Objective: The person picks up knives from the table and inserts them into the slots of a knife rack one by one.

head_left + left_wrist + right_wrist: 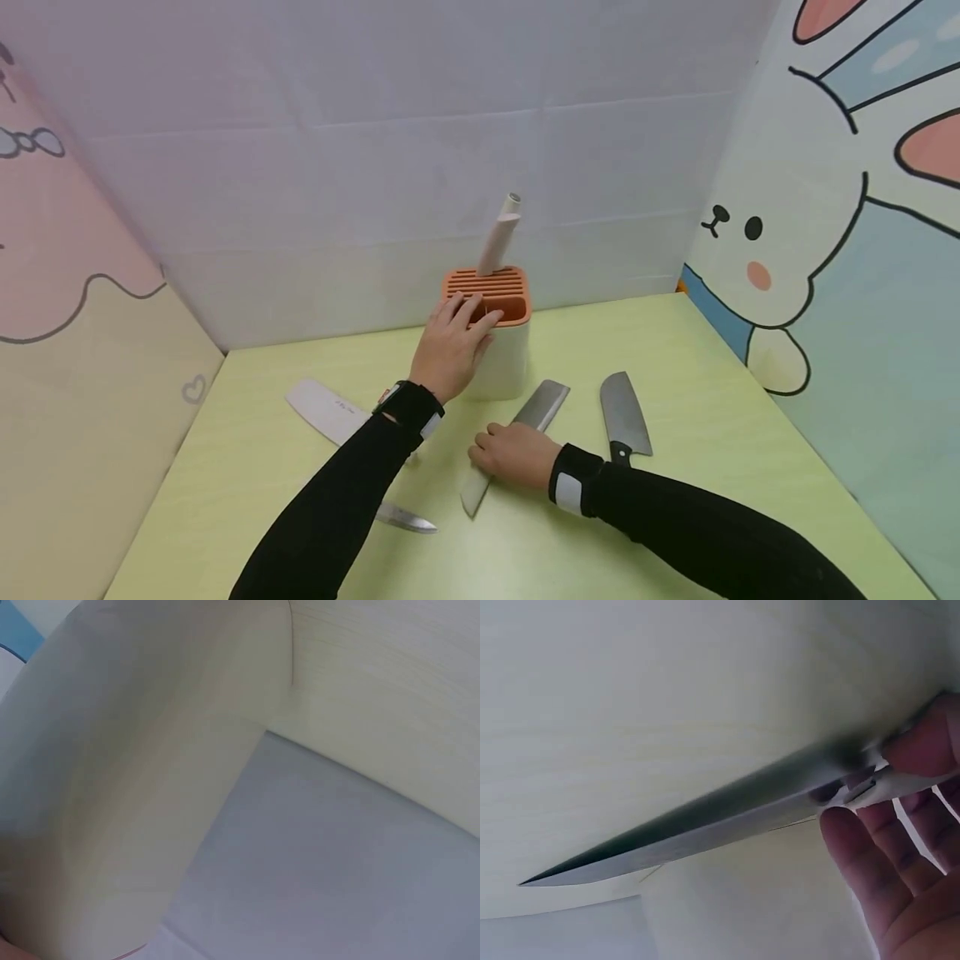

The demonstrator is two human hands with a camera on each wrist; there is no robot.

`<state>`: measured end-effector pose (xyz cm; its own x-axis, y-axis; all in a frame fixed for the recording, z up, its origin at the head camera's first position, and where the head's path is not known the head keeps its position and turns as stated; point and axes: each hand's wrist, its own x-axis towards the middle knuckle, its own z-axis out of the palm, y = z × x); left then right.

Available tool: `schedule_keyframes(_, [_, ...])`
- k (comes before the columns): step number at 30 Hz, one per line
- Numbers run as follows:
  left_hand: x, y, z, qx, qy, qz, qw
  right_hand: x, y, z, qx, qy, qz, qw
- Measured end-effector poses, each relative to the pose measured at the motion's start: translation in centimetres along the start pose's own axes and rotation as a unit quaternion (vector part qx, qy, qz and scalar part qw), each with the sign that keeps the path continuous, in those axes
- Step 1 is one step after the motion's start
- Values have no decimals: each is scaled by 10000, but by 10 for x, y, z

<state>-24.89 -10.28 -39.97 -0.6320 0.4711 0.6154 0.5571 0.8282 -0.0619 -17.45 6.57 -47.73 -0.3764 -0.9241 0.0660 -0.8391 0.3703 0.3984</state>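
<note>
My left hand (450, 346) holds the front rim of a white knife block (506, 367) with an orange slotted top; its fingers lie over the front opening and the thumb is on the outside. In the left wrist view the block's pale wall (142, 772) fills much of the picture. One pale pink handle (498, 243) sticks up from the slots. In front of the block, my right hand (517, 454) grips the light handle of a kitchen knife (543, 405). Its broad blade points away toward the back right. The right wrist view shows thumb and fingers around the handle, near the blade (682, 836).
To the left lies a broad-bladed knife (326, 410), partly under my forearm. A narrower knife blade (405, 518) shows below that sleeve, its handle hidden. At the right lies a cleaver (626, 412) with a black handle. Printed walls border the yellow table (247, 433).
</note>
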Motion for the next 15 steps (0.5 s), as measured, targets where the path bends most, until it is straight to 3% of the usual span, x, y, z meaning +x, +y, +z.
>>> schedule_keyframes(11, [0, 1, -1, -45, 125, 30, 9999, -26, 20, -1, 446, 72, 301, 9985])
schedule_keyframes(15, [-1, 1, 0, -15, 127, 28, 9999, -35, 27, -4, 618, 288, 289, 9973])
